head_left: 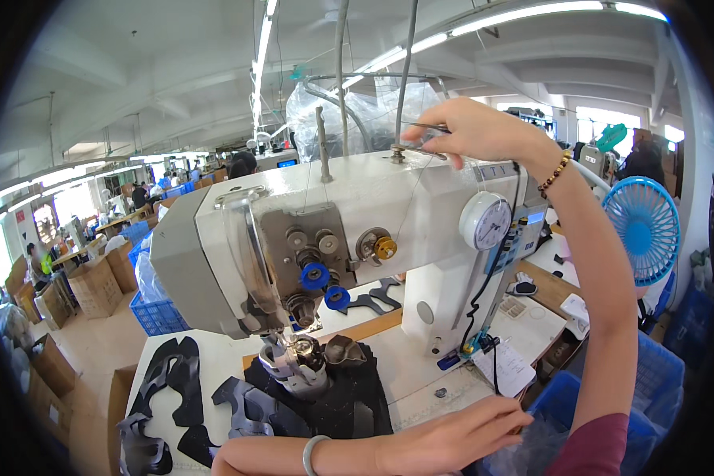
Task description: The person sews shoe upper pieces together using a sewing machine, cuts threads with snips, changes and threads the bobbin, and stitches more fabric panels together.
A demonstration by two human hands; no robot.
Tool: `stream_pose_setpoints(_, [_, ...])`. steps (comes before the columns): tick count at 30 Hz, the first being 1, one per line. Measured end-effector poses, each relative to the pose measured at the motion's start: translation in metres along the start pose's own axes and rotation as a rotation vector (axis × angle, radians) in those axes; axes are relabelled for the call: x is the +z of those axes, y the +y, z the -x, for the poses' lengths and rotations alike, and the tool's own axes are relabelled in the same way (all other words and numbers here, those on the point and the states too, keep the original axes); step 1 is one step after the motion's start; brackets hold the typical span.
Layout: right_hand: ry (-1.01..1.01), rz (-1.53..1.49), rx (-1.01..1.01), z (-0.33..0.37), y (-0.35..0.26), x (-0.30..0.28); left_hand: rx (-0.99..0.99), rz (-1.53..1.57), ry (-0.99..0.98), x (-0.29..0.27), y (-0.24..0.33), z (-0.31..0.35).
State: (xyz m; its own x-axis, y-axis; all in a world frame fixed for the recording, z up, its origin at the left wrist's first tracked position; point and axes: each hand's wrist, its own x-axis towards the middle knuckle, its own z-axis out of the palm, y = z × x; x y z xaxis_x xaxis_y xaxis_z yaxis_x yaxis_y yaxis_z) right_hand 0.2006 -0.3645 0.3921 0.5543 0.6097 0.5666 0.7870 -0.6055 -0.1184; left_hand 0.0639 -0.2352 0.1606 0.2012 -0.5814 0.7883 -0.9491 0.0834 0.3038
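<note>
A large white industrial sewing machine stands in front of me. Over its top, my right hand is closed on a slim two-pronged metal tool, like tweezers, beside a small thread post. My left hand is low in front of the machine, its fingers curled together at the table's right edge; what they hold, if anything, is hidden. Dark cut pieces lie around the machine's needle area. Blue and brass tension knobs sit on the machine's front.
A round dial and a hanging black cable are on the machine's right side. At the right stand a blue fan and blue crates. A written paper lies on the table. Cardboard boxes stand on the left floor.
</note>
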Motion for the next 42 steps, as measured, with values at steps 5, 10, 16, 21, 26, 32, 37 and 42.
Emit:
stream_pose_setpoints(5, [0.143, 0.215, -0.211, 0.008, 0.014, -0.009, -0.254, -0.620, 0.394, -0.043, -0.040, 0.018])
stream_pose_setpoints(10, [0.512, 0.438, -0.219, -0.001, 0.001, 0.002, -0.367, -0.641, 0.508, -0.067, -0.073, 0.020])
stream_pose_setpoints(16, [0.842, 0.480, -0.238, 0.034, -0.012, 0.017, -0.400, -0.604, 0.434, -0.073, -0.074, 0.014])
stream_pose_setpoints(21, [0.413, -0.192, 0.119, 0.084, -0.038, 0.100, -0.424, -0.548, 0.423, -0.084, -0.077, 0.020])
stream_pose_setpoints(26, [0.222, -0.688, 0.255, 0.073, -0.018, 0.141, -0.407, -0.485, 0.459, -0.080, -0.081, 0.017])
stream_pose_setpoints(32, [0.130, -0.970, 0.332, 0.068, -0.007, 0.144, -0.339, -0.561, 0.377, -0.089, -0.089, 0.023])
stream_pose_setpoints(37, [0.125, -0.928, 0.325, 0.066, -0.008, 0.139, -0.309, -0.589, 0.352, -0.089, -0.084, 0.020])
stream_pose_setpoints(42, [0.216, -0.434, 0.065, 0.115, -0.034, 0.132, -0.474, -0.365, 0.307, -0.076, -0.055, 0.046])
